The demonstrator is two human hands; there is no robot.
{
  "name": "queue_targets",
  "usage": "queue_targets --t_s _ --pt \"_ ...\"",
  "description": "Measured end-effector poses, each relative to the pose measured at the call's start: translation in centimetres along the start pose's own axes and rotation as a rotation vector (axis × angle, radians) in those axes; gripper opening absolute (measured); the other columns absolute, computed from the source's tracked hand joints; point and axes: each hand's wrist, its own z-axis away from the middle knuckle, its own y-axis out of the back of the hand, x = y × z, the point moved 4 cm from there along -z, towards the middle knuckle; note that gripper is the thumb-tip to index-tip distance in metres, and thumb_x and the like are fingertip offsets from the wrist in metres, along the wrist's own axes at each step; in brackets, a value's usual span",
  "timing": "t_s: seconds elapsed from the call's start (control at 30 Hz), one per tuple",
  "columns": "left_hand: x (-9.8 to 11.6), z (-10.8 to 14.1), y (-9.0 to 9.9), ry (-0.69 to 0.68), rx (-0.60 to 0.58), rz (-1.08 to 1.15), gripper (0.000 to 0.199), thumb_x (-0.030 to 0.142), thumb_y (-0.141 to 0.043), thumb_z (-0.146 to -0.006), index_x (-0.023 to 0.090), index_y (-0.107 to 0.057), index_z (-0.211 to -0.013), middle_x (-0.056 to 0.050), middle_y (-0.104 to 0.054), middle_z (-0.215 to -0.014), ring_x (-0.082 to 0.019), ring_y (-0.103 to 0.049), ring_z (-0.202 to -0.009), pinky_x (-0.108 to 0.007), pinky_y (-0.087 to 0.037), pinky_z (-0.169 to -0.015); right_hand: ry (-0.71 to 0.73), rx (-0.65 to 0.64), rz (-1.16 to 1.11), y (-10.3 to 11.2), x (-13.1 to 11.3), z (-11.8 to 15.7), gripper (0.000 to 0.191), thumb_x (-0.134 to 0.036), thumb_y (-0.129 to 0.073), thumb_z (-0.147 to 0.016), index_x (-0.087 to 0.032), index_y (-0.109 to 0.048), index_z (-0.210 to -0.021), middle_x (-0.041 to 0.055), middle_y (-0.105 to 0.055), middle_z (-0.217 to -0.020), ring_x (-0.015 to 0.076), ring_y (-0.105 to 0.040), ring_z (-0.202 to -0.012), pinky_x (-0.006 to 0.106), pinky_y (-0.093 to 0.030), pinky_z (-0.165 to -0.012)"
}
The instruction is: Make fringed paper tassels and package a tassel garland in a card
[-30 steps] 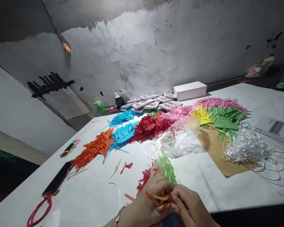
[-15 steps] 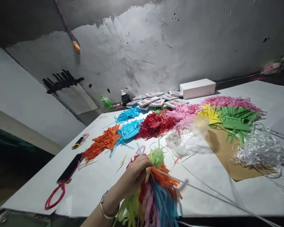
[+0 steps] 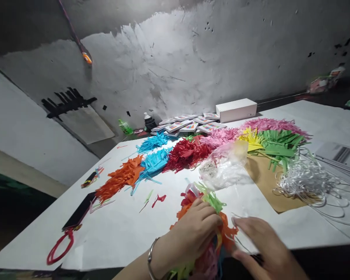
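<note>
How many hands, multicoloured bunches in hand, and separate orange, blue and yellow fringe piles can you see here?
Hands: 2, left hand and right hand
Multicoloured bunch in hand: 1
Orange pile: 1
Blue piles: 2
Yellow pile: 1
Total: 7

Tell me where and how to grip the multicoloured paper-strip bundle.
Probably around the middle, from the left, as the left hand does: the paper-strip bundle splays above that hand and hangs loose below, so its ends likely offer little purchase. The open right hand occupies the other side.
</note>
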Motion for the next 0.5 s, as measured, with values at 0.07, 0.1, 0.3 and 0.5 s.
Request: queue_targets --t_s 0.07,0.1,0.3,0.5 --pt "0.5 0.0 0.3 0.001 -0.001 -0.025 0.020 0.009 -0.037 -0.096 0.020 -0.054 -0.093 -0.005 -0.065 -0.085 -0.020 -0.054 -0.082 -0.035 -0.041 -0.085 -0.048 -0.176 -0.140 -2.4 -1.2 -1.7 0.018 -0.034 -0.052 -0.100 -0.028 -0.068 -0.103 0.0024 -0.071 -0.087 0.0179 -0.067 -0.079 0.027 -0.054 -0.071" --pt "0.4 0.2 0.6 0.007 0.010 -0.021 0.020 0.010 -0.037 -0.097 0.020 -0.054 -0.093 -0.005 -0.065 -0.086 -0.021 -0.054 -0.084 -0.035 -0.041 -0.084 -0.142 -0.246 -0.236 -3.2 -1.3 -2.1 0.026 -0.034 -0.044 -0.103 -0.026 -0.067 -0.095 0.0012 -0.068 -0.081 0.0156 -0.065 -0.073 0.025 -0.053 -0.067" --pt "0.2 1.5 1.4 -0.052 0.056 0.236 0.022 0.015 -0.036 -0.100 0.019 -0.058 -0.100 -0.009 -0.068 -0.089 -0.020 -0.058 -0.086 -0.032 -0.048 -0.083 -0.448 -0.412 -0.603 -5.5 -0.7 -1.1 0.046 -0.066 -0.061 -0.087 -0.022 -0.062 -0.100 -0.0022 -0.059 -0.073 0.0119 -0.053 -0.061 0.020 -0.046 -0.055" --pt "0.0 1.4 0.3 -0.025 0.288 0.616 0.028 0.028 -0.065 -0.094 0.021 -0.058 -0.120 -0.013 -0.065 -0.111 -0.022 -0.063 -0.103 -0.030 -0.053 -0.088 -0.211 -0.346 -0.362 -7.5 -1.1 -0.5 0.045 -0.061 -0.051 -0.094 -0.022 -0.069 -0.080 0.0033 -0.067 -0.069 0.0158 -0.062 -0.060 0.023 -0.052 -0.060"
